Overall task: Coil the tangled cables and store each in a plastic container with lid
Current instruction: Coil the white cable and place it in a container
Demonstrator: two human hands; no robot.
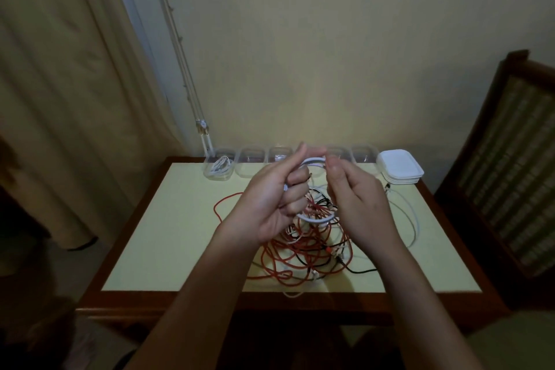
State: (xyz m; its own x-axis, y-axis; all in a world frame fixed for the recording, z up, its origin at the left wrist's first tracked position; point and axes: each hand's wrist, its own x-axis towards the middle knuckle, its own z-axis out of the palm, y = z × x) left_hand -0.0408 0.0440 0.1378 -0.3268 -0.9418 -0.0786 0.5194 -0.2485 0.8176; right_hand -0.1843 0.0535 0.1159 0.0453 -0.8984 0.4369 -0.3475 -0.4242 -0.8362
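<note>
A person's two hands were raised together above a table (pixel 168 234), winding a white cable (pixel 313 218) into a ring. The left hand (pixel 270 198) gripped the ring's left side, fingers curled round the gathered turns. The right hand (pixel 359 198) appeared to pinch the cable at the ring's top, thumb against fingertips, though blur softened that spot.

The ring stood roughly upright between the hands, its open face toward the person. Its top edge sat at fingertip height and its bottom edge hung just below the left knuckles. The left hand seemed to carry it while the right only guided.

Directly beneath both hands lay a tangle (pixel 300 252) of red, black and white cables.

Just beyond the fingertips ran a row of clear containers (pixel 251 164). The end container (pixel 208 170), off to the left hand's side, already held a stored cable (pixel 220 167); the others looked empty. A stack of white lids (pixel 399 167) sat beyond the right hand.

An empty container lay almost straight ahead of the left hand, so storing the ring would likely need only a short forward reach.
</note>
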